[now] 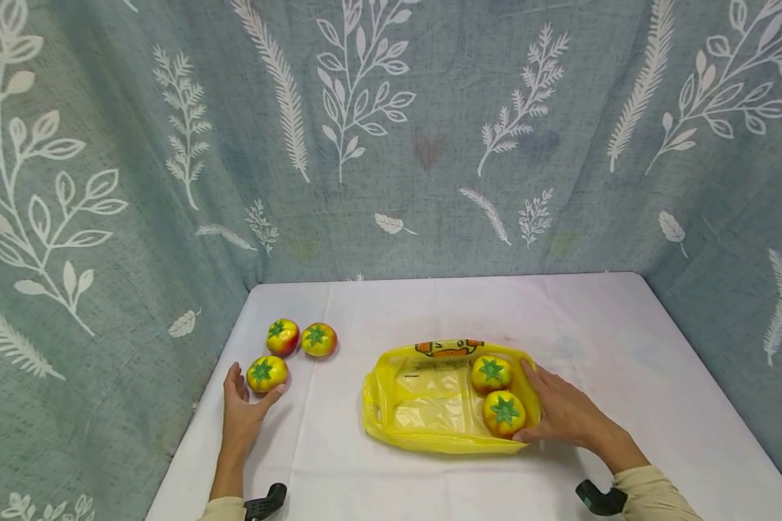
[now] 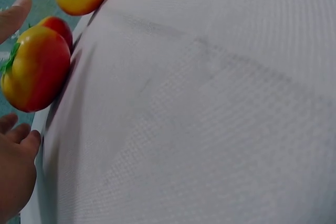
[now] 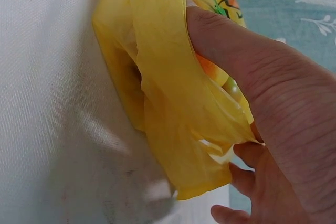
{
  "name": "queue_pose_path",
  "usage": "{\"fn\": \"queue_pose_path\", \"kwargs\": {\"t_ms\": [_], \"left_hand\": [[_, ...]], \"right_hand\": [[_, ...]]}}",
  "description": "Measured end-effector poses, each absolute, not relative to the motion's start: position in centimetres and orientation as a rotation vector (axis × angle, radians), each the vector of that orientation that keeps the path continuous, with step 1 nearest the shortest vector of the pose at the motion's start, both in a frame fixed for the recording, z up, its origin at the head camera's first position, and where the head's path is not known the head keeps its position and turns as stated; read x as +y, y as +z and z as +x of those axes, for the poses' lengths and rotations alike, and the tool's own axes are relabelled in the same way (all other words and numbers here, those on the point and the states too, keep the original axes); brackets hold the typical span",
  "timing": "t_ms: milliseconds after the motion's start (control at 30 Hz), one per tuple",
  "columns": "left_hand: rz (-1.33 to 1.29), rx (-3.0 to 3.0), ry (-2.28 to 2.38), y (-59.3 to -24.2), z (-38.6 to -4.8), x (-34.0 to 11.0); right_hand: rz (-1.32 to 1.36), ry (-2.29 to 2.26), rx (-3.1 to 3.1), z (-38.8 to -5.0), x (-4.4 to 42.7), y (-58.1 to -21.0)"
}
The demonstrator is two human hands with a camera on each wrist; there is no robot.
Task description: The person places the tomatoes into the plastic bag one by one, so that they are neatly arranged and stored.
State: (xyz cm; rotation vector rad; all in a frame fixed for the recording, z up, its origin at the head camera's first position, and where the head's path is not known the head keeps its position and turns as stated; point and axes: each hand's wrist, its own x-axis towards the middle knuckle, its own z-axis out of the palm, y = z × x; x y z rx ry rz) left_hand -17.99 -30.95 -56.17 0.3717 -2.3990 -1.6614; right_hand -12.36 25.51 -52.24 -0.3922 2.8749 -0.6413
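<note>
My left hand [image 1: 242, 416] is spread around a yellow-red tomato [image 1: 267, 374] with a green leafy top. In the left wrist view, a gap shows between the fingers [image 2: 26, 139] and that tomato [image 2: 39, 72]. Just behind it stand a redder tomato [image 1: 283, 337] and another tomato [image 1: 319, 340]. A yellow plastic bag [image 1: 430, 440] lies with its mouth spread wide. My right hand [image 1: 570, 412] grips the bag's right edge, thumb over the rim, other fingers partly hidden. Inside, at the right end, are a rear tomato [image 1: 492, 373] and a front tomato [image 1: 505, 414].
A white cloth covers the table [image 1: 599, 325]. Grey-green patterned curtains [image 1: 430, 145] stand behind it and along both sides. The bag's handle loop [image 1: 373, 405] lies toward the left hand. A black wrist strap [image 1: 601, 498] shows at the right sleeve.
</note>
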Motion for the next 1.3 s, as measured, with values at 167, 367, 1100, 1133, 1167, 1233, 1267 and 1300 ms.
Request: {"fn": "queue_pose_path", "kwargs": {"t_ms": [167,367,1100,1133,1167,1233,1267,1300], "left_hand": [[0.37,-2.392,-1.689,-56.5,-18.3,-30.9],[0.358,-2.416,-1.653,-56.8,-18.4,-30.7],[0.44,-2.538,-1.529,-56.5,-19.0,-30.7],[0.444,-2.543,-1.52,-56.5,-19.0,-30.7],[0.447,-2.547,-1.512,-56.5,-19.1,-30.7],[0.449,-2.558,-1.489,-56.5,-19.1,-30.7],[0.451,-2.565,-1.478,-56.5,-19.1,-30.7],[0.452,-2.57,-1.468,-56.5,-19.1,-30.7]], "right_hand": [[-0.407,-0.645,2.874,-12.3,25.7,-52.2],[-0.406,-0.655,2.872,-12.2,25.6,-52.0],[-0.409,-0.658,2.883,-12.3,25.6,-52.1],[-0.407,-0.659,2.882,-12.3,25.6,-52.1],[-0.405,-0.659,2.88,-12.3,25.6,-52.1],[-0.404,-0.658,2.879,-12.3,25.6,-52.2],[-0.406,-0.656,2.879,-12.3,25.6,-52.2],[-0.407,-0.657,2.879,-12.3,25.6,-52.2]]}}
